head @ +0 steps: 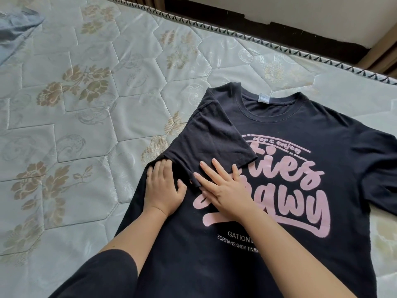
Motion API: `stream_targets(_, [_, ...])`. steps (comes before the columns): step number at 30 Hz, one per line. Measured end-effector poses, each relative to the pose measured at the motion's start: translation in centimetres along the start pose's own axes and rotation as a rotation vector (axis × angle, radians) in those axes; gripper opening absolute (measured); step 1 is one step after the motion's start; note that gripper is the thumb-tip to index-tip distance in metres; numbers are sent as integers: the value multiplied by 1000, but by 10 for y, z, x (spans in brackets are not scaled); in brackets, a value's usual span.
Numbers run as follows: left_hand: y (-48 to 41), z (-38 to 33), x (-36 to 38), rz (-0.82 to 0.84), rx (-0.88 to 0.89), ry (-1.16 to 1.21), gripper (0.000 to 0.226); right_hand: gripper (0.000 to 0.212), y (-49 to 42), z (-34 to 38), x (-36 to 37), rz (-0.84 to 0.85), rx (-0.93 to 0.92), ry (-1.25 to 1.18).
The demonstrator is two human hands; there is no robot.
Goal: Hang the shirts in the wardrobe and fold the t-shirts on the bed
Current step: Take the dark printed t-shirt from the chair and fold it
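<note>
Lengthwise, t-shirt (279,130) runs near-to-far, collar (271,116) away; left hand (164,190), right hand (227,190) flat.

There is one t-shirt (322,117) on the bed, black with pink letters, and it has two short sleeves: one folded sleeve (214,138) lying over the chest and one spread sleeve (378,160) out at the side. One small label (263,97) sits inside the collar. Two hands are in view, one left hand (164,188) and one right hand (225,190). There is one mattress (86,125). One grey-blue cloth (15,29) shows at the far corner; its kind I cannot tell.
</note>
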State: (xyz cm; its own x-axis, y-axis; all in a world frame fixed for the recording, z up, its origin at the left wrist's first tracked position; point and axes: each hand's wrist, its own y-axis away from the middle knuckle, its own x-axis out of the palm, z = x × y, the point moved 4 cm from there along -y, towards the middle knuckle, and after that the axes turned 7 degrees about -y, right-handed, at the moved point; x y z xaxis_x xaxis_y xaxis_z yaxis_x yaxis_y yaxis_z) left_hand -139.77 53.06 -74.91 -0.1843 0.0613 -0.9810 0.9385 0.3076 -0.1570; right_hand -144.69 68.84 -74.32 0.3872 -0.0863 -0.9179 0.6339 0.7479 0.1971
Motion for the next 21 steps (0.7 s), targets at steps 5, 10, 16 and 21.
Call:
stream_targets(5, [5, 3, -23, -74, -63, 15, 40, 46, 0, 8, -18, 202, 41, -53])
stream_targets(10, [-26, -26, -39, -194, 112, 7, 37, 57, -20, 24, -38, 529, 103, 155])
stream_targets(16, [-59, -57, -8, 270, -94, 84, 53, 55, -19, 17, -50, 613, 85, -86])
stream_targets(21, [-36, -44, 12, 271, -106, -83, 85, 38, -18, -16, -63, -9, 85, -323])
